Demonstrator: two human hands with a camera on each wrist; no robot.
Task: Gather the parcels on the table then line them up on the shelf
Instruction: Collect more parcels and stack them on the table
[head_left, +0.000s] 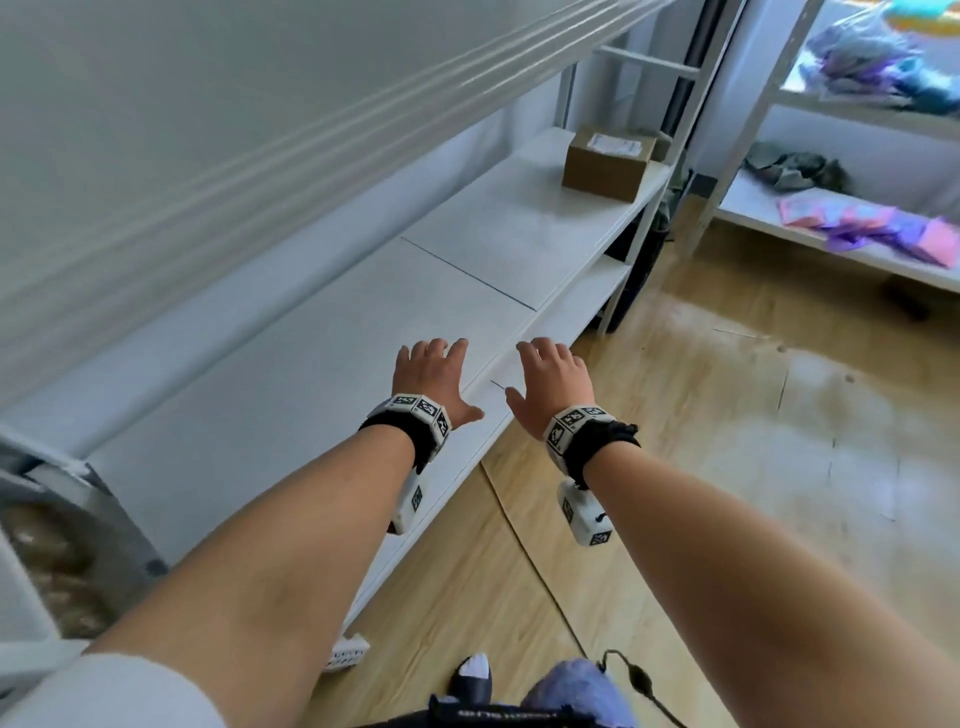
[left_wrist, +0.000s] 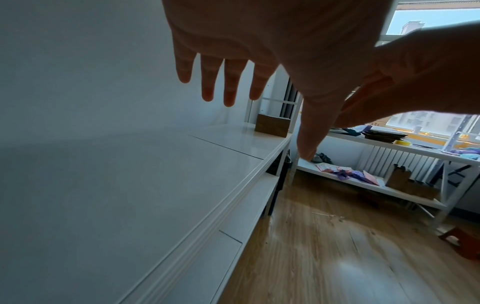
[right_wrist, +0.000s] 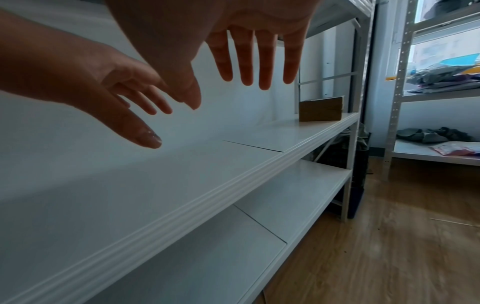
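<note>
Head view: both hands out over the white shelf (head_left: 291, 364), palms down, fingers straight and spread, holding nothing. Left hand (head_left: 434, 376) is above the shelf board just inside its front edge; right hand (head_left: 553, 384) is over the front edge, just beside the left, not touching it. One brown cardboard parcel (head_left: 608, 163) sits at the far end of the shelf, near the front edge by the corner post, well apart from both hands. White label on its top, print too blurred to read. Wrist straps carry black-and-white square markers (head_left: 418, 408), no readable text
</note>
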